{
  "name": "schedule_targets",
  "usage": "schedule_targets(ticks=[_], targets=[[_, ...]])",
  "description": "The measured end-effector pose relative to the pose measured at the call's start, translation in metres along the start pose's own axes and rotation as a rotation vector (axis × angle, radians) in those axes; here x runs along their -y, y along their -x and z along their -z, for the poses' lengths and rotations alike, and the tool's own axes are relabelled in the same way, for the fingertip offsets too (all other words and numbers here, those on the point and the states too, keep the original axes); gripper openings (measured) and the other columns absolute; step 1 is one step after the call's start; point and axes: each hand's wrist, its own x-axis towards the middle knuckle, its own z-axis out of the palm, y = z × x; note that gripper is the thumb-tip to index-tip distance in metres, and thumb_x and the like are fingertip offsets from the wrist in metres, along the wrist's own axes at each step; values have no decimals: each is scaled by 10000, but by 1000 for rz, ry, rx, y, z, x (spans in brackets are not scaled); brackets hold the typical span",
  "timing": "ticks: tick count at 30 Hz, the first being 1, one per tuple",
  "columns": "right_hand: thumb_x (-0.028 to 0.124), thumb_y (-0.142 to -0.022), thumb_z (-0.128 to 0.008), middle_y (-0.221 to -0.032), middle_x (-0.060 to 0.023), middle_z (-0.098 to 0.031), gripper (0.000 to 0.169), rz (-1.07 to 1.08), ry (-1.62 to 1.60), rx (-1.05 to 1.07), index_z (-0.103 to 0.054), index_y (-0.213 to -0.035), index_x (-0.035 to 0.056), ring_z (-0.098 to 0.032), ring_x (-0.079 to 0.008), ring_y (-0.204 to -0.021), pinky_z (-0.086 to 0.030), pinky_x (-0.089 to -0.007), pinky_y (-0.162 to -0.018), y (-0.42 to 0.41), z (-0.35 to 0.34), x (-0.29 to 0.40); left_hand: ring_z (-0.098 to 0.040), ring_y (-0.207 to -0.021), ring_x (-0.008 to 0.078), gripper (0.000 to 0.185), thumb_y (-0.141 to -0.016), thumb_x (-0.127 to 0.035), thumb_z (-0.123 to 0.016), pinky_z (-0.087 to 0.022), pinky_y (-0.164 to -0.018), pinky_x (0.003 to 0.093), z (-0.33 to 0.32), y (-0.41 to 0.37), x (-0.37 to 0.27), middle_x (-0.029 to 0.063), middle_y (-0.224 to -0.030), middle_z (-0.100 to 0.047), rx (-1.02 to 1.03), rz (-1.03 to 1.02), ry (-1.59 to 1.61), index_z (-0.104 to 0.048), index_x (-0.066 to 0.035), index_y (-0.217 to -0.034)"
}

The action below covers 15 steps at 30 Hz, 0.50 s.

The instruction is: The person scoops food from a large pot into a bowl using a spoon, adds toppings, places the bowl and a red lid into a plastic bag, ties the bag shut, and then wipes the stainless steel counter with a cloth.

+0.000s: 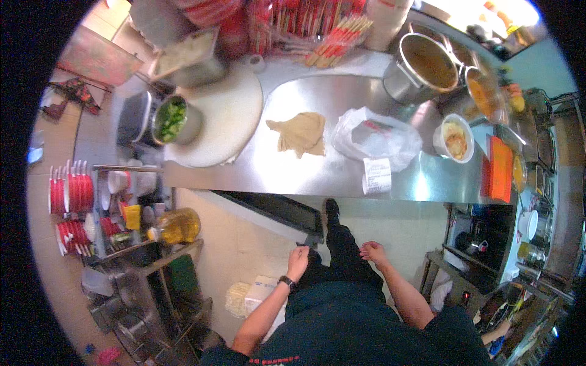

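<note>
Both of my hands hang in front of my dark clothes, below the edge of a stainless steel counter (297,176). My left hand (298,263), with a dark watch on the wrist, is loosely curled by my thigh; nothing shows in it, and its finger pads are hidden. Holding nothing visible, my right hand (374,253) has its fingers partly bent beside my other leg. A crumpled tan cloth (302,133) lies on the counter before me. To its right sits a white plastic bag (387,137) with a printed paper slip (377,175) at its front. Farther right stands a white tub (453,138) with food in it.
A round white cutting board (224,123) bears a metal pot of chopped greens (170,120). Large stockpots (428,61) stand at the back right, near an orange box-like object (500,169). Wrapped chopsticks (339,41) lie behind. An oil jug (179,226) is on the left shelf.
</note>
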Motion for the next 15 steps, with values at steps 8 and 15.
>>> schedule_targets(ticks=[8,15], targets=[[101,-868,-525,-901,-126,-636,199,184,-188,-82,-545,-1044,10,-639,-209,-758,-539,-317,-633,-16,59,56,-526,-915,364,271,-843,-247,-542,-449,-773,422,-11,-77,-176,204,-1017,-539,-51,-550,-559,-556,11,-925],[23,-702,-651,-793,-77,-614,272,202,-88,-249,-569,-960,3,-584,-158,-639,-495,-277,-545,-26,60,78,-479,-1037,383,380,-829,-273,-537,-405,-873,431,-30,-155,-247,253,-1145,-485,-176,-851,-965,-513,30,-1057]])
